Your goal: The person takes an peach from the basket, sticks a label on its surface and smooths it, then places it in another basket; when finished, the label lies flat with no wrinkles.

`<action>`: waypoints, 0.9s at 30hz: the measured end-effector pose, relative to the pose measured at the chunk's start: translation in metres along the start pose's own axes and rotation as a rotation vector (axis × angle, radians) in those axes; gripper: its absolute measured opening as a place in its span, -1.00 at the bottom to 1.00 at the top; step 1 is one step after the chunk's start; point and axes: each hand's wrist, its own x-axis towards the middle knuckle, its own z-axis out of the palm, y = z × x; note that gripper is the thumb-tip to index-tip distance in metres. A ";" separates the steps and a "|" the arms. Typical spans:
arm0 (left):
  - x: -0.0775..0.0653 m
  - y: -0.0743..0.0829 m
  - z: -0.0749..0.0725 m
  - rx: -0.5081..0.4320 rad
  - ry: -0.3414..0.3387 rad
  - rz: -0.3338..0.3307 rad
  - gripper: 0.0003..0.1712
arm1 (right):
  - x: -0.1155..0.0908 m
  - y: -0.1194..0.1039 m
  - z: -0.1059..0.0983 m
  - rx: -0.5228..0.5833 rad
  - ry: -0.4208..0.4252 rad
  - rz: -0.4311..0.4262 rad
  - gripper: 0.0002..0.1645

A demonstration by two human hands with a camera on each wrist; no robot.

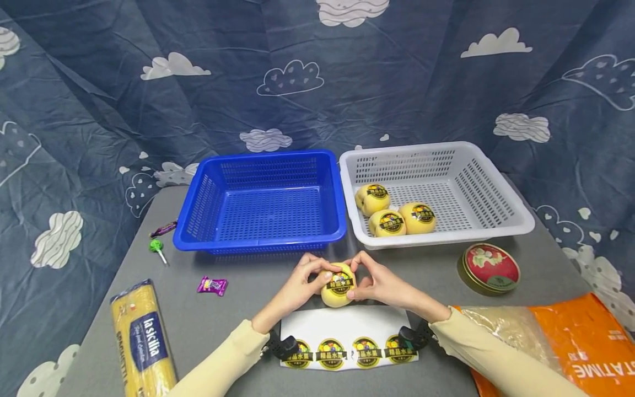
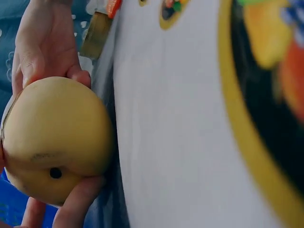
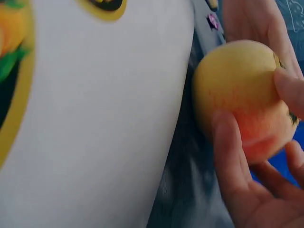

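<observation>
Both hands hold one yellow peach (image 1: 336,300) above the far edge of a white sticker sheet (image 1: 342,325). A round black-and-gold fruit sticker (image 1: 340,285) lies on the side facing up. My left hand (image 1: 300,285) grips the peach from the left, its thumb at the sticker's edge. From the right, my right hand (image 1: 381,285) holds it, thumb on the sticker's lower right. The left wrist view shows a small dark spot on the peach (image 2: 57,123); in the right wrist view the peach (image 3: 242,90) has a reddish blush. Several stickers remain along the sheet's near edge.
Behind stand a blue basket (image 1: 258,243) and a white basket (image 1: 446,238) holding three stickered peaches (image 1: 390,223). Spaghetti (image 1: 144,336), a purple candy (image 1: 212,285), a green lollipop (image 1: 156,246) and a dark wrapped candy (image 1: 163,229) lie left. A red round tin (image 1: 491,267) and orange bag (image 1: 580,336) lie right.
</observation>
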 end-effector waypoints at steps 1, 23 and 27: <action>0.000 -0.003 0.002 0.031 -0.003 0.005 -0.72 | -0.002 0.000 -0.002 0.006 -0.012 0.001 -0.46; 0.030 0.057 0.008 0.104 -0.115 0.291 -0.48 | -0.079 0.014 -0.102 0.006 0.408 -0.123 -0.55; 0.062 0.081 0.002 0.149 -0.040 0.334 -0.48 | -0.077 0.055 -0.126 0.112 0.483 -0.174 -0.53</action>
